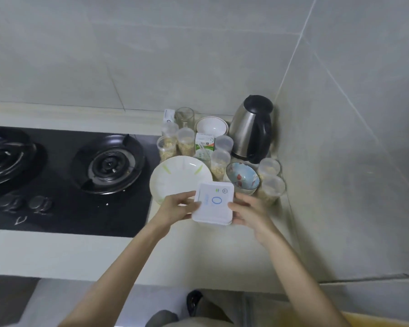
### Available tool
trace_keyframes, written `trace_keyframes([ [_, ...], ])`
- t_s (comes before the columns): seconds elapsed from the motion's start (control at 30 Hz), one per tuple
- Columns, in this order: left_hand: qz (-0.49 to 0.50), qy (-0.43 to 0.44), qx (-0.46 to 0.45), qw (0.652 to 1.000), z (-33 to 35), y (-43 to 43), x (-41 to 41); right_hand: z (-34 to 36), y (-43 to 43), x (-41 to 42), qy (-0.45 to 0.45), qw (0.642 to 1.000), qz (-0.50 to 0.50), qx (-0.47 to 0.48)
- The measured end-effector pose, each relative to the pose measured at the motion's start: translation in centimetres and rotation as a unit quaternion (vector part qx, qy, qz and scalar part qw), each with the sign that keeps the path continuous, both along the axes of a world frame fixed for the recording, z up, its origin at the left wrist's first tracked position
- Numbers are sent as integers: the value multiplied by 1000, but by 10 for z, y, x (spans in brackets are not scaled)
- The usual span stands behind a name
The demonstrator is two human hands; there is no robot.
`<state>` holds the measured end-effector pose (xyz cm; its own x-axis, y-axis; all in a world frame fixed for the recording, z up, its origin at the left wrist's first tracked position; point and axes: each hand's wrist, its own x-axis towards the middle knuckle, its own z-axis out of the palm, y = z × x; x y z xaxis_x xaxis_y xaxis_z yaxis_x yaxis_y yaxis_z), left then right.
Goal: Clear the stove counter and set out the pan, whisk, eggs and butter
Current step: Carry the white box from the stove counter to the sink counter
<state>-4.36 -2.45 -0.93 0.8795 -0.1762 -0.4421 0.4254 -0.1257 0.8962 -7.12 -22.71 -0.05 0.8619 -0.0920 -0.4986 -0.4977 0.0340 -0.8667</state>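
Nearest the person, the left hand and right hand hold a flat white pack between them, lifted over the near right rim of the white plate. Each hand clasps one side edge with curled fingers, the left thumb on top. The pack is almost square, with its slightly longer side running away from the person, so neither hand is nearer, and what it contains cannot be told. The open room is the bare counter on the near side of the plate. To the plate's left is the stove, and its right burner is close. Just right of the plate stands a blue bowl, flanked by plastic cups. Beyond the plate crowd more cups, a small carton, a white bowl and a kettle in the wall corner. Any move away from the person probably risks knocking something.
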Motion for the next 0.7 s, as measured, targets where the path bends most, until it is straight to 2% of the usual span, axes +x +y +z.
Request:
trace_keyframes([
  [0.1, 63, -1, -38, 997, 14, 15, -9, 21, 13, 6, -41, 999, 27, -1],
  [0.23, 118, -46, -60, 990, 37, 47, -27, 45, 44, 17, -81, 993, 81, 6],
  [0.43, 200, -111, -39, 973, 70, 120, -72, 75, 125, 23, -114, 972, 206, 15],
  [0.7, 393, -140, 13, 909, 93, 241, -185, 101, 278, -24, -146, 901, 406, 37],
])
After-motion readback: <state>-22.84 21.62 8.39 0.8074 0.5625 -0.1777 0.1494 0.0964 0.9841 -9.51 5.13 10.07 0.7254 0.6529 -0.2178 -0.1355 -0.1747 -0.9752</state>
